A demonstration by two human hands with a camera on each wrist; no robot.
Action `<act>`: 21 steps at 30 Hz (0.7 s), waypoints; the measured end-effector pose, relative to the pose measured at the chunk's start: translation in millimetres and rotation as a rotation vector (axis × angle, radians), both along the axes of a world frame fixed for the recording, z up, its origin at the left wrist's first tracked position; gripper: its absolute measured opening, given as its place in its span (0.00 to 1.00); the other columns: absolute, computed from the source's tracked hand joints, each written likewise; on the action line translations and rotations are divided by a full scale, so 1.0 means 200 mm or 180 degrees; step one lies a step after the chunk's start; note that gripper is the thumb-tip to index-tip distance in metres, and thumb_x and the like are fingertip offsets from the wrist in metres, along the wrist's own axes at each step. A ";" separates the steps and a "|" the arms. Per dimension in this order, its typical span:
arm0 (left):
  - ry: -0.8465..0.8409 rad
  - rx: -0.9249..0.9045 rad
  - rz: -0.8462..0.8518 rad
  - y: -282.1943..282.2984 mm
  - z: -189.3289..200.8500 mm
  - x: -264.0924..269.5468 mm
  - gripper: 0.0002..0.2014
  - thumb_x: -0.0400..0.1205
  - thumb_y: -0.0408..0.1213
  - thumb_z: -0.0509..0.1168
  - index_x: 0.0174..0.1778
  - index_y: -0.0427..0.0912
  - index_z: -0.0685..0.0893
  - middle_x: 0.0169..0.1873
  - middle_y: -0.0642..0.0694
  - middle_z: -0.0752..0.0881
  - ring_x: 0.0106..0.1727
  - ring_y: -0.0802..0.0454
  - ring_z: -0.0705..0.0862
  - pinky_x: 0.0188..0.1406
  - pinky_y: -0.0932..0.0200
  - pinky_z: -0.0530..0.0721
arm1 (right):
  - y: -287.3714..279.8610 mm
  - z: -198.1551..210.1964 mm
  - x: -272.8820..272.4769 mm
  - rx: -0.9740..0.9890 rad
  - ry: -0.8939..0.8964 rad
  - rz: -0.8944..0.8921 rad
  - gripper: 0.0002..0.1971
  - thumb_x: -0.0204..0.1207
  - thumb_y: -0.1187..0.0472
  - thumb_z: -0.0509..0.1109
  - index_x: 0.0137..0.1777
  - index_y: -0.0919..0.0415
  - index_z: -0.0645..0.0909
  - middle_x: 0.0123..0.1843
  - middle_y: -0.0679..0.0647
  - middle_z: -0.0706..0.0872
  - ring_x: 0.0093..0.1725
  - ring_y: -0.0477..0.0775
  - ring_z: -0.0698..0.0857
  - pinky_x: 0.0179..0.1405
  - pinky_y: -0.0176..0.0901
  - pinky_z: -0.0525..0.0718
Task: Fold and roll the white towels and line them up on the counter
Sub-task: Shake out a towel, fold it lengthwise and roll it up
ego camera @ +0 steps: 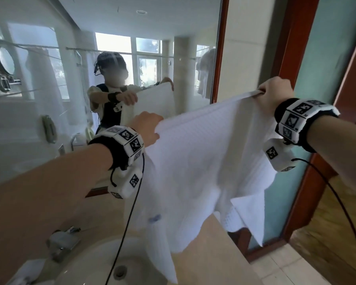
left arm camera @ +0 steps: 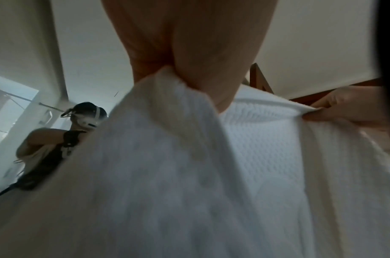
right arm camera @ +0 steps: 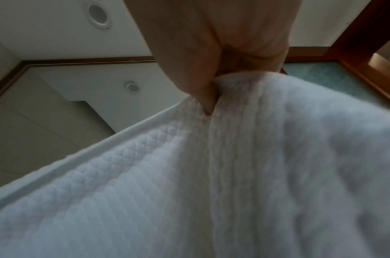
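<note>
A white waffle-textured towel point(ego camera: 203, 161) hangs spread in the air in front of the mirror, above the counter. My left hand point(ego camera: 147, 128) pinches its upper left corner. My right hand point(ego camera: 272, 93) pinches the upper right corner, held higher, so the top hem slopes up to the right. The lower edge dangles over the beige counter point(ego camera: 210, 256) and the sink rim. In the left wrist view my left hand point(left arm camera: 189, 73) grips bunched towel point(left arm camera: 189, 174), with the right hand point(left arm camera: 344, 110) at the far hem. The right wrist view shows my right hand point(right arm camera: 211, 90) pinching the towel point(right arm camera: 211, 174).
A white sink point(ego camera: 103, 262) with a drain and a chrome faucet point(ego camera: 62, 243) sits below at the left. A large mirror point(ego camera: 90, 79) fills the wall ahead. A red-brown door frame point(ego camera: 314, 192) with frosted glass stands at the right. Sensor cables hang from both wrists.
</note>
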State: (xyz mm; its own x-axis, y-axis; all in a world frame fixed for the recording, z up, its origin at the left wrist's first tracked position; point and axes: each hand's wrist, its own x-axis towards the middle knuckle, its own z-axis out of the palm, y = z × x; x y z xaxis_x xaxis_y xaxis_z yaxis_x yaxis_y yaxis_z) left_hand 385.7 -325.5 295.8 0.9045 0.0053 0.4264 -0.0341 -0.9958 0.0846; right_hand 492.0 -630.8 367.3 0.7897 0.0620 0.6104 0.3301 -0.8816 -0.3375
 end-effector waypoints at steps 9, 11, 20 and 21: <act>0.0344 0.0011 0.0400 0.20 -0.09 0.00 0.14 0.82 0.36 0.64 0.62 0.35 0.84 0.58 0.37 0.85 0.58 0.38 0.82 0.57 0.52 0.77 | -0.29 -0.13 0.06 0.0457 0.0213 -0.0361 0.08 0.77 0.67 0.62 0.39 0.66 0.80 0.36 0.62 0.78 0.39 0.60 0.76 0.41 0.45 0.71; 0.0424 0.0202 0.0494 0.23 -0.10 0.00 0.14 0.83 0.34 0.61 0.62 0.34 0.83 0.58 0.36 0.84 0.59 0.37 0.81 0.58 0.51 0.77 | -0.32 -0.16 0.03 0.0491 0.0212 -0.0312 0.10 0.77 0.65 0.63 0.40 0.69 0.81 0.34 0.64 0.77 0.37 0.61 0.76 0.39 0.45 0.71; 0.0296 0.0513 0.0729 0.35 -0.13 0.03 0.12 0.84 0.32 0.57 0.56 0.35 0.84 0.54 0.34 0.85 0.56 0.35 0.81 0.49 0.51 0.75 | -0.47 -0.24 -0.12 -0.0374 0.1042 -0.0757 0.44 0.64 0.20 0.56 0.32 0.69 0.79 0.32 0.64 0.82 0.33 0.63 0.83 0.31 0.46 0.80; 0.0252 0.0522 0.0717 0.36 -0.12 0.04 0.12 0.84 0.32 0.56 0.56 0.35 0.84 0.54 0.34 0.85 0.56 0.35 0.81 0.48 0.51 0.75 | -0.49 -0.25 -0.12 -0.0351 0.1119 -0.0700 0.46 0.62 0.19 0.54 0.30 0.71 0.78 0.30 0.64 0.82 0.31 0.62 0.82 0.28 0.45 0.77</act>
State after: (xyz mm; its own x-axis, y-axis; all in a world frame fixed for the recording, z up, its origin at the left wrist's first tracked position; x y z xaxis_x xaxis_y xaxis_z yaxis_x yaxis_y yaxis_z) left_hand 394.2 -254.5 271.7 0.9189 0.1466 0.3662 0.1898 -0.9782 -0.0846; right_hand 467.1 -728.8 316.5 0.9502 -0.0812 0.3008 0.0120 -0.9552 -0.2957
